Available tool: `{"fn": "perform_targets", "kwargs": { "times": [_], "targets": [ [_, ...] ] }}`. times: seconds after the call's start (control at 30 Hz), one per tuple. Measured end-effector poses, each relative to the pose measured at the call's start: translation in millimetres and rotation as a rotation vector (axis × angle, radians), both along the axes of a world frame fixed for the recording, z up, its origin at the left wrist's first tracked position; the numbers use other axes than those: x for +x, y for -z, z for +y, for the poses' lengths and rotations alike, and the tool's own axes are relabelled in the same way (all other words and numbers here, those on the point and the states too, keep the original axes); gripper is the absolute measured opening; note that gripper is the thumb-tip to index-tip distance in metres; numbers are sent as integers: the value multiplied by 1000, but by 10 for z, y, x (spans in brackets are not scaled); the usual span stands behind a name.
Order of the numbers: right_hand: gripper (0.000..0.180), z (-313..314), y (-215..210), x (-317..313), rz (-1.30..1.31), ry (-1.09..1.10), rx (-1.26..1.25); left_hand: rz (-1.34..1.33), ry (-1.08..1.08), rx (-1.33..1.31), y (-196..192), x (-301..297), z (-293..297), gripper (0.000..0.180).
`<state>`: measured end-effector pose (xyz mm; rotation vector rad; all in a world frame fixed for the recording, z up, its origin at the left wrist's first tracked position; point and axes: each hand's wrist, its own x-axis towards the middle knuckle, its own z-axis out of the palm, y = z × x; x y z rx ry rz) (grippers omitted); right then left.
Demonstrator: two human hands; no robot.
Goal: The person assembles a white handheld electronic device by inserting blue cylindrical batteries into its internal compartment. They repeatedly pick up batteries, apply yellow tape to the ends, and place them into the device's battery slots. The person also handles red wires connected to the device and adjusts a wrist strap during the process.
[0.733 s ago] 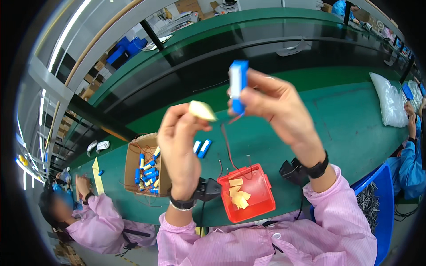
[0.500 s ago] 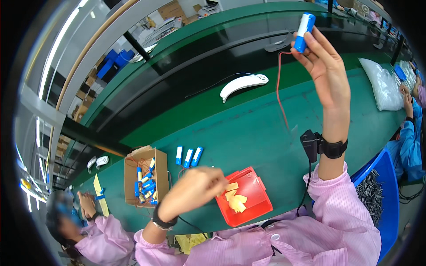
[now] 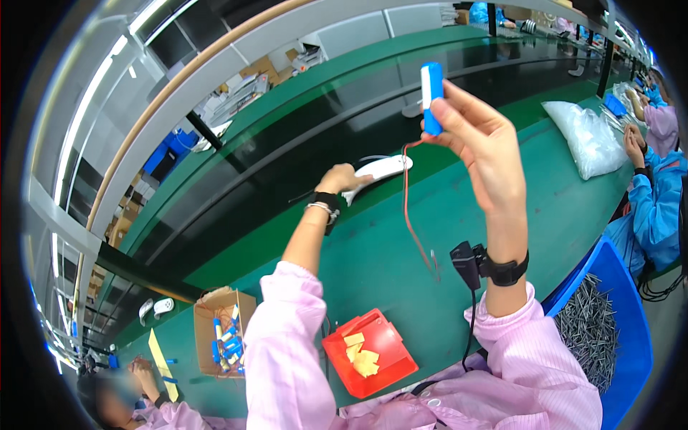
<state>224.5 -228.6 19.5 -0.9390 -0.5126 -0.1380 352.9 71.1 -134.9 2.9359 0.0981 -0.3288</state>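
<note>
The red tray (image 3: 390, 351) serves as the reference point. The left hand (image 3: 340, 178) has moved: in the preceding frame it was at the tray's far left corner, and it is now well beyond the tray, at the casing (image 3: 387, 169). In that frame the casing lay clear of both hands. The left fingers now meet its left end; whether they have closed around it cannot be told. The right hand (image 3: 484, 154) stays raised beyond and to the right of the tray, with thumb and fingertips gripping the cell (image 3: 432, 100) as before. The whole view has shifted, and the left sleeve (image 3: 290, 337) now extends alongside the tray's left side.

The cell is held above the bench (image 3: 459, 308), beyond the tray and slightly to its right. It is a small blue block, held nearly upright, with a white strip along its left-facing side. A thin red lead (image 3: 406, 208) leaves its lower end, bends, and hangs toward the bench.

The casing is white, long and curved, with its right end higher in the view. Yellow pieces (image 3: 364, 358) lie in the tray's left part. To the left of the tray stands the carton (image 3: 247, 308), holding further blue cells (image 3: 229, 347).
</note>
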Motion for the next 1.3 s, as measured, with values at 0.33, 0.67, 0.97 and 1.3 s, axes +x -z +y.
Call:
{"fn": "perform_targets", "kwargs": {
  "times": [0.33, 0.67, 0.97, 1.3],
  "targets": [
    [45, -50, 34, 40, 18, -4, -78, -211, 192, -973, -591, -298, -349, 39],
    [42, 579, 21, -481, -119, -2, -27, -841, 272, -849, -1733, -2088, -1035, 75],
    [47, 714, 41, -794, -167, 137, -129, -931, 282, -949, -1494, -2493, -1240, 65],
    [29, 748, 79, -981, -314, 314, -414, -1013, 318, -843, -1331, -2540, -1161, 70]
  ]
}}
